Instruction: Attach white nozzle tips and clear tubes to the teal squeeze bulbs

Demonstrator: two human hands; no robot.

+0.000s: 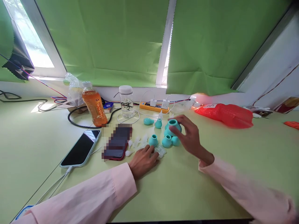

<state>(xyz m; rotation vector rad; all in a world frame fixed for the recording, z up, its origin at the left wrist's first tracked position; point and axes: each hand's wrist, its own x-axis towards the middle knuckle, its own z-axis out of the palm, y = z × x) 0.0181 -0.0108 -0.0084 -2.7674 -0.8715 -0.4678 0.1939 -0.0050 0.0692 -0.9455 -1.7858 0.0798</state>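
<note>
My right hand [188,135] is raised over the table, thumb and fingers closed round a teal rubber bulb [173,122] with its round opening facing up. Below and behind that bulb are more teal bulbs, one standing upright [166,141] and one partly hidden [175,141]. My left hand [144,159] lies low on the table, fingers slightly apart and bent. Its fingertips are beside another upright teal bulb [153,141] and a small clear plastic piece [160,150]. Several translucent nozzle tips [136,142] lie to the left. Farther back stands a bulb with a clear tip fitted [158,123], beside a bulb on its side [148,121].
Left of my hands lie a dark phone [118,141] and a pale-cased phone [81,148] on a white cable. Behind are an orange drink bottle [94,105], a clear water bottle [126,104] and an orange power strip [146,106]. A red plastic bag [226,115] lies right.
</note>
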